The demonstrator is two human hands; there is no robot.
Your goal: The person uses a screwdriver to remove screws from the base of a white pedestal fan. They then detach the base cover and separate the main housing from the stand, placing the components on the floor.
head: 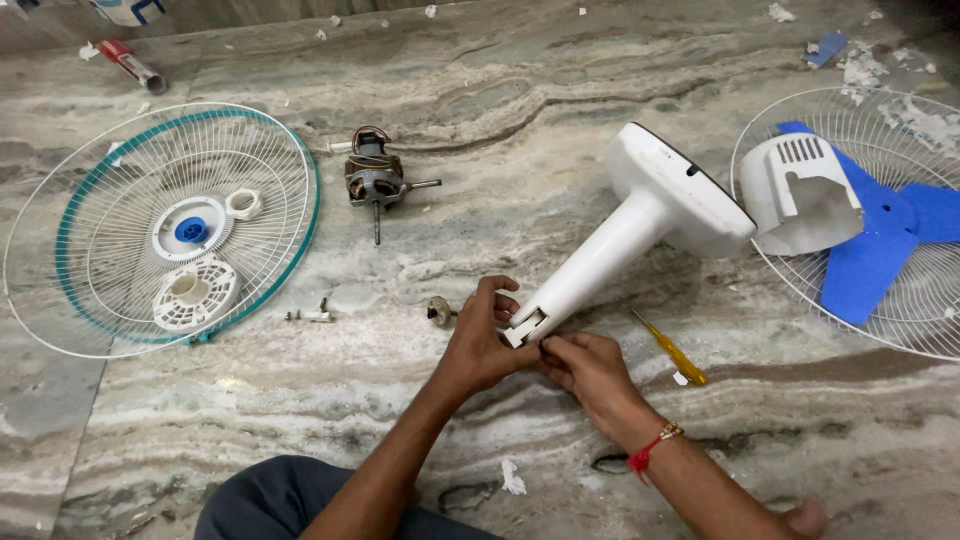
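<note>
Hands grip the narrow end of the white fan stand (640, 225) lying on the marble floor (520, 90): left hand (482, 340) wraps the neck, right hand (585, 368) pinches its fitting (small, fiddly). Pinched parts could slip; yellow screwdriver (672, 350) lies beside.

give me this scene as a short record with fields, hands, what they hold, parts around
surface: marble floor
left hand: grips the open neck end of the white fan stand
right hand: fingers pinch at the same neck end
near hands: yellow screwdriver, small round part
left side: teal-rimmed grille with plastic rings on it, motor
right side: white grille holding blue blades and white housing
</note>
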